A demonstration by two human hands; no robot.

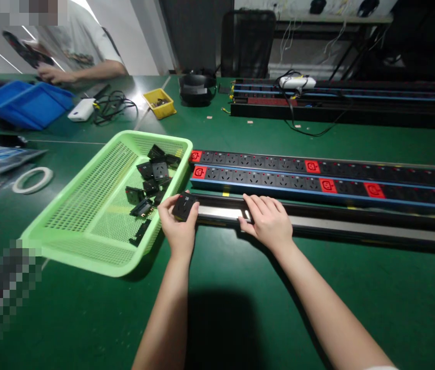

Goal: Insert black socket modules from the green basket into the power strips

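In the head view, my left hand (178, 234) pinches a black socket module (184, 206) between thumb and fingers. The module sits at the left end of a long black rail (328, 226) with a pale metal strip along its inside; whether it is fully seated I cannot tell. My right hand (269, 222) grips that rail farther right, fingers over the far edge and thumb on the near side. Left of my hands, a light green basket (97, 246) holds several loose black modules (159, 170). Two socket strips (263, 160) with black and red outlets lie just beyond the rail.
A yellow bin (167, 109) with small parts, a blue bin (34, 105), cables (113, 105) and a tape roll (33, 180) lie on the green table. More long rails (263, 110) lie at the back right. Another person (82, 51) sits across at the left.
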